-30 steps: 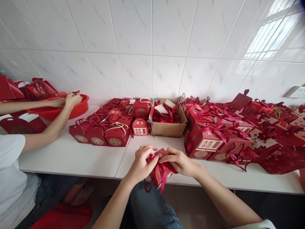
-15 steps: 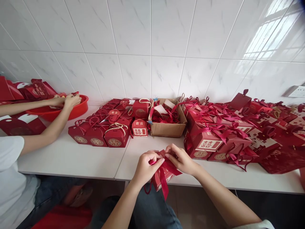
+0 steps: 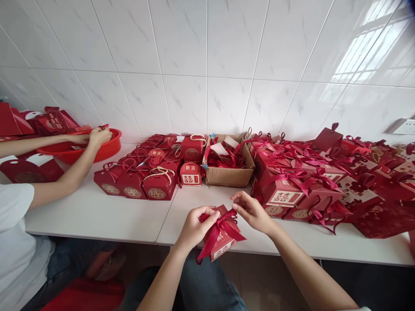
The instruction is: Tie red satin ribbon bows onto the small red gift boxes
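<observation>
A small red gift box (image 3: 223,247) with pale lettering is held tilted at the table's front edge. Across its top lies a tied dark red ribbon bow (image 3: 221,225), its tails spread over the front, and a dark red cord loop dangles at the box's left. My left hand (image 3: 197,226) grips the box's upper left side, with the thumb by the bow. Just off the bow's right loop is my right hand (image 3: 251,211), thumb and forefinger slightly apart with nothing seen between them. The box's back is hidden.
Red boxes with cord handles (image 3: 132,183) stand in rows to the left. A cardboard box (image 3: 228,177) of ribbons and cards sits behind my hands. Stacked ribboned boxes (image 3: 292,190) fill the right. A co-worker's hands (image 3: 99,136) are over a red basin (image 3: 115,147).
The ribbon over the box now shows as a formed bow, with one tail swung left. My right hand has come off the ribbon and moved slightly right. The box's front lettering is more visible.
</observation>
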The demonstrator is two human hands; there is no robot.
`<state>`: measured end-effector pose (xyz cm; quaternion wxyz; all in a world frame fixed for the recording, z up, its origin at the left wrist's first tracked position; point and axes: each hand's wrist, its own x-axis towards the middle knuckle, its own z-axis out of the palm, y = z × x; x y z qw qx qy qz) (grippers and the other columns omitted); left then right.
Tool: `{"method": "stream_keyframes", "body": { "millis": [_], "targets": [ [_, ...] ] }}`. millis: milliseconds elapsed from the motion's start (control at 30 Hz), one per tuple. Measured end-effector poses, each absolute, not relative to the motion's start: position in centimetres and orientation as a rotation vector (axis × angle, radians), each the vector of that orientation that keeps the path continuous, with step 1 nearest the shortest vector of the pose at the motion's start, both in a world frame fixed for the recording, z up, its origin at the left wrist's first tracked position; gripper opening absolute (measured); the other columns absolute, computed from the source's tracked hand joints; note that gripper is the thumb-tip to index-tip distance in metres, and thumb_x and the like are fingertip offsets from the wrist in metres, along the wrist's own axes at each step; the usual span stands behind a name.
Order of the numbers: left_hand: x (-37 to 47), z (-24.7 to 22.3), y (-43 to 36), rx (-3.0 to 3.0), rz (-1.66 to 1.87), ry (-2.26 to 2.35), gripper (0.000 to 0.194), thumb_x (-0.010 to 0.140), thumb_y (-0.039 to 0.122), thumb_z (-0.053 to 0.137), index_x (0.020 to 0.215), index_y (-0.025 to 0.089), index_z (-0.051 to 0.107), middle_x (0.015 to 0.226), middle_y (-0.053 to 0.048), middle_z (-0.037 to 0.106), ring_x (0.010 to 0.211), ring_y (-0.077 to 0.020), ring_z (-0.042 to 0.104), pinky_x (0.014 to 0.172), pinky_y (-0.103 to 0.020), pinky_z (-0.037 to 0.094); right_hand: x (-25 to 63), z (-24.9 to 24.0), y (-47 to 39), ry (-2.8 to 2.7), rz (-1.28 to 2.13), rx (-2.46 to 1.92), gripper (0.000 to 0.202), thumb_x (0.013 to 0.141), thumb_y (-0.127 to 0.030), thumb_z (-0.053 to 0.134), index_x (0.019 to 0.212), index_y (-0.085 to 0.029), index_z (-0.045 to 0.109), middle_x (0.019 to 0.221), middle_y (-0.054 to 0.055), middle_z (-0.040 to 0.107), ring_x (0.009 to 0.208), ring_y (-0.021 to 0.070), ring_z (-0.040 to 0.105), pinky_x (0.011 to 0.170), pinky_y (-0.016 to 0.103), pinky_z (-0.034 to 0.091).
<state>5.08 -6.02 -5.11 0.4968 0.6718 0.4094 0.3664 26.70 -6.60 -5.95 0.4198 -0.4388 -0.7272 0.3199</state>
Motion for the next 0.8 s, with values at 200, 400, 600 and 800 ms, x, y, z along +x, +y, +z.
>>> {"method": "stream_keyframes", "body": {
  "millis": [200, 400, 600, 800],
  "targets": [
    [4.7, -4.4, -5.7, 1.568, 0.824, 0.947, 0.032, 0.087, 0.048, 0.051, 0.076, 0.019, 0.058, 0.085, -0.005, 0.071, 0.083, -0.0201, 0.066, 0.076, -0.028, 0.050, 26.4, -4.7, -6.7, -1.829, 0.885, -1.201, 0.041, 0.093, -0.053, 0.042, 0.083, -0.016, 0.057, 0.076, 0.003, 0.057, 0.068, 0.0139, 0.050, 0.060, 0.025, 0.039],
    [4.8, -4.3, -5.8, 1.588, 0.840, 0.993, 0.029, 0.084, 0.045, 0.057, 0.071, 0.019, 0.055, 0.084, -0.003, 0.070, 0.084, -0.0199, 0.066, 0.075, -0.028, 0.049, 26.5, -4.5, -6.5, -1.907, 1.254, -1.170, 0.053, 0.090, -0.061, 0.042, 0.061, -0.016, 0.047, 0.056, -0.003, 0.045, 0.052, 0.0091, 0.039, 0.051, 0.023, 0.033],
    [6.0, -5.3, -6.1, 1.587, 0.952, 1.110, 0.024, 0.077, 0.039, 0.066, 0.065, 0.020, 0.057, 0.084, -0.005, 0.073, 0.093, -0.0245, 0.067, 0.083, -0.034, 0.049, 26.1, -4.9, -6.5, -1.801, 1.340, -1.139, 0.053, 0.083, -0.065, 0.049, 0.060, -0.017, 0.044, 0.056, -0.004, 0.040, 0.052, 0.0080, 0.033, 0.049, 0.022, 0.029],
    [6.0, -5.8, -6.2, 1.584, 0.957, 1.137, 0.021, 0.072, 0.036, 0.072, 0.068, 0.018, 0.061, 0.092, -0.009, 0.074, 0.091, -0.0250, 0.068, 0.079, -0.033, 0.051, 26.1, -5.5, -6.6, -1.739, 1.302, -1.165, 0.053, 0.081, -0.065, 0.051, 0.061, -0.016, 0.047, 0.057, -0.004, 0.038, 0.053, 0.0085, 0.032, 0.051, 0.023, 0.029]
  ]
}}
